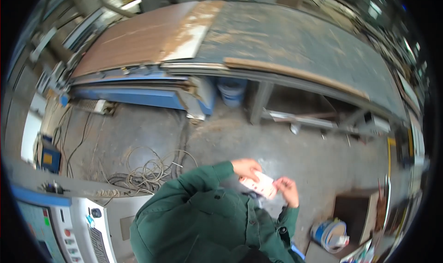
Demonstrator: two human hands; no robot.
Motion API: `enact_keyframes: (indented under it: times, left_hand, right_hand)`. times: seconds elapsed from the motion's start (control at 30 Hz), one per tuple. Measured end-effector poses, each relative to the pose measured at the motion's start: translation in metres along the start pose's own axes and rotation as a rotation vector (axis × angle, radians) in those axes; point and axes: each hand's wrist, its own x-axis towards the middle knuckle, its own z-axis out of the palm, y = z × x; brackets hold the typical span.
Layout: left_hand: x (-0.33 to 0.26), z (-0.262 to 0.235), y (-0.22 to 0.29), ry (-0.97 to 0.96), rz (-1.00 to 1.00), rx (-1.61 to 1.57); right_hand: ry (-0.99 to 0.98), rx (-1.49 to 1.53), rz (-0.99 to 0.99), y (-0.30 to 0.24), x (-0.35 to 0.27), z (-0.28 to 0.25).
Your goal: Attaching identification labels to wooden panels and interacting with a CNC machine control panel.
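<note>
In front of my green jacket, my left hand (pixel 247 167) is closed around one end of a small flat white-and-pink packet (pixel 259 184) with reddish marks. Overexposure and blur hide what kind of packet it is. My right hand (pixel 288 190) is at the packet's other end, its thumb and fingers pinched together at the edge. Whether those fingers grip the packet itself or something small from it cannot be made out. Both hands are held over the grey floor (pixel 221 138).
A long table machine (pixel 295 41) with a brown board (pixel 138 41) spans the far side. Coiled cables (pixel 147 168) lie on the floor to the left. A control console (pixel 87 226) stands near left; a blue-and-white bucket (pixel 328 233) is near right. Another bucket (pixel 231 91) sits under the table.
</note>
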Motion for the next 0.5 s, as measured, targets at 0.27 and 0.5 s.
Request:
enact_keyframes:
  times: [0.27,0.5]
  left_hand:
    - [0.163,-0.041,0.062,-0.046,0.138,-0.179]
    - [0.311,-0.045,0.135,0.023,0.107,-0.215]
  right_hand:
    - [0.617,-0.025,-0.036,-0.075,-0.046,-0.226]
    - [0.952,0.055,-0.097,-0.041,-0.048,-0.314]
